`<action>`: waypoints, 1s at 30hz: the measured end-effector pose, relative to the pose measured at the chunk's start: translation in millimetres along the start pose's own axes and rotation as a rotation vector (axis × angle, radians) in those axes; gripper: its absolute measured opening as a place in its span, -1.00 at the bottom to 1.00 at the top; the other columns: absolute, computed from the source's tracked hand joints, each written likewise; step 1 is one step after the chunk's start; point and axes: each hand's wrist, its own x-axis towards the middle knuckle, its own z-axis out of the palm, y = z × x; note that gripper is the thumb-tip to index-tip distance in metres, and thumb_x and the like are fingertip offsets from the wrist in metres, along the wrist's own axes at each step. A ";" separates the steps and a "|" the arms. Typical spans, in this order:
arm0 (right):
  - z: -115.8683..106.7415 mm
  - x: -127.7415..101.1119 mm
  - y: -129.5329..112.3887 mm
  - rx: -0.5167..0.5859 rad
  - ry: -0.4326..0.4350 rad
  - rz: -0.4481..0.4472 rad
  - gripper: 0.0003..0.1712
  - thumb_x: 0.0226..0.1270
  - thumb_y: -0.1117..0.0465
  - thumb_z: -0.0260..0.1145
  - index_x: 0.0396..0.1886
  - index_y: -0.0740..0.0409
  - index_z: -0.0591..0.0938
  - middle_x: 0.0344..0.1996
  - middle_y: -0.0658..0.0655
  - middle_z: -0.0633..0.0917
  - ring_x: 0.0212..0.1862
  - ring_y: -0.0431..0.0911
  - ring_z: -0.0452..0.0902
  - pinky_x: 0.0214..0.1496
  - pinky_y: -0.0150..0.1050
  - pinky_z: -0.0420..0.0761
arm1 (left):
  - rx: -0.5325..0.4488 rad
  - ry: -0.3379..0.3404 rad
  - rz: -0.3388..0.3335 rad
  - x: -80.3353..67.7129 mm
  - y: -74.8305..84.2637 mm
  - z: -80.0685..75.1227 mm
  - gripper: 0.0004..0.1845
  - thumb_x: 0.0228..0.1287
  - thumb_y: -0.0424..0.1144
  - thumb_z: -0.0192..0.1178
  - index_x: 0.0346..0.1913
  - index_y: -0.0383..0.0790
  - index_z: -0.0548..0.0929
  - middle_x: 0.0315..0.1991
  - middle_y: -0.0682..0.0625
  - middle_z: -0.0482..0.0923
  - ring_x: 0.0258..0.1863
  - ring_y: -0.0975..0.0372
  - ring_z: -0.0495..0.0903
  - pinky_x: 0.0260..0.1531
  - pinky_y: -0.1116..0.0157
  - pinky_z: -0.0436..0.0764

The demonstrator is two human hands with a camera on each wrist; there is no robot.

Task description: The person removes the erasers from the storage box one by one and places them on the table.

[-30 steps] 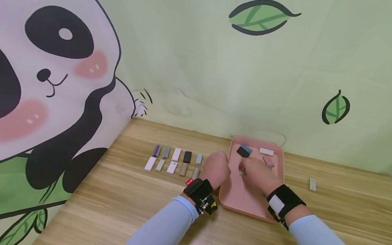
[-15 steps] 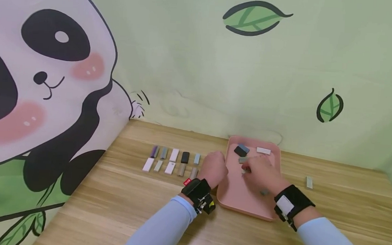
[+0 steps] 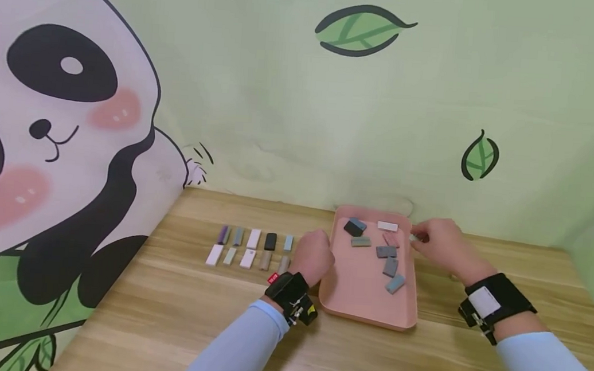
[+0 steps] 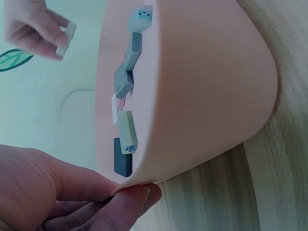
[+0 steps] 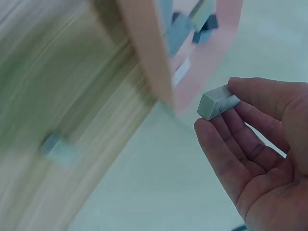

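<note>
My left hand (image 3: pixel 314 257) pinches the near-left rim of a pink tray (image 3: pixel 361 302); the left wrist view shows thumb and fingers on that rim. Just beyond the tray's right edge, my right hand (image 3: pixel 442 247) holds a small pale green block (image 5: pixel 217 102), which looks like an eraser, between thumb and fingertips. Inside the tray lie several similar blocks: a black one (image 3: pixel 353 229), a white one (image 3: pixel 387 226), a pink one (image 3: pixel 391 240), a green-grey one (image 3: pixel 361 242), grey ones and a blue one (image 3: pixel 395 284).
Two rows of small blocks, among them a white one (image 3: pixel 214 255) and a black one (image 3: pixel 270 241), stand on the wooden table (image 3: pixel 174 315) left of the tray. A loose pale block (image 5: pixel 61 150) lies on the table to the right. A panda-print backdrop (image 3: pixel 262 91) rises behind.
My right hand has moved from inside the tray out past its right edge, carrying the pale green block. My left hand stays at the tray rim. The head view has shifted slightly.
</note>
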 end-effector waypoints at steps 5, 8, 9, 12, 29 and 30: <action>-11.0 -8.9 30.6 -0.028 0.041 0.060 -0.63 0.24 0.18 0.24 -0.09 0.40 0.62 -0.25 0.29 0.68 -0.25 0.03 0.57 -0.19 -0.03 0.60 | 0.008 0.013 -0.002 1.4 -3.8 -0.1 -0.86 0.12 -0.45 0.12 -0.53 -0.19 0.57 -0.64 0.03 0.44 -0.64 0.22 0.42 -0.68 0.38 0.36; -13.2 -16.0 50.1 -0.038 0.077 0.109 -0.61 0.25 0.17 0.23 -0.11 0.45 0.61 -0.25 0.35 0.67 -0.25 0.08 0.57 -0.20 0.00 0.58 | 0.012 0.015 -0.001 1.8 -3.6 -0.9 -0.86 0.12 -0.45 0.12 -0.53 -0.21 0.58 -0.66 0.03 0.41 -0.65 0.22 0.41 -0.69 0.37 0.34; -12.9 -18.7 57.0 -0.041 0.092 0.121 -0.60 0.24 0.17 0.23 -0.12 0.46 0.61 -0.25 0.37 0.67 -0.25 0.11 0.57 -0.21 0.02 0.58 | 0.012 0.012 -0.003 1.9 -3.3 -1.0 -0.86 0.12 -0.44 0.13 -0.53 -0.21 0.59 -0.66 0.04 0.41 -0.66 0.22 0.41 -0.69 0.37 0.34; -10.5 -26.3 76.9 -0.045 0.131 0.159 -0.59 0.21 0.17 0.25 -0.17 0.50 0.61 -0.25 0.43 0.65 -0.26 0.17 0.58 -0.24 0.05 0.56 | 0.007 -0.001 -0.011 2.4 -1.6 -0.7 -0.85 0.13 -0.44 0.13 -0.54 -0.21 0.59 -0.67 0.03 0.39 -0.67 0.21 0.41 -0.71 0.37 0.34; 6.9 -38.8 101.2 -0.046 0.121 0.321 -0.64 0.04 0.20 0.28 -0.36 0.50 0.65 -0.32 0.46 0.66 -0.35 0.19 0.58 -0.41 -0.05 0.53 | 0.001 -0.029 -0.030 2.2 -0.2 0.2 -0.76 0.14 -0.45 0.10 -0.64 -0.18 0.54 -0.75 0.05 0.30 -0.74 0.23 0.37 -0.77 0.38 0.30; 7.6 -38.5 100.9 -0.048 0.115 0.326 -0.64 0.04 0.20 0.28 -0.36 0.51 0.65 -0.32 0.46 0.66 -0.35 0.19 0.58 -0.41 -0.06 0.53 | 0.006 -0.027 -0.024 2.5 -0.7 0.7 -0.76 0.13 -0.45 0.10 -0.64 -0.18 0.54 -0.75 0.05 0.31 -0.74 0.24 0.38 -0.77 0.38 0.30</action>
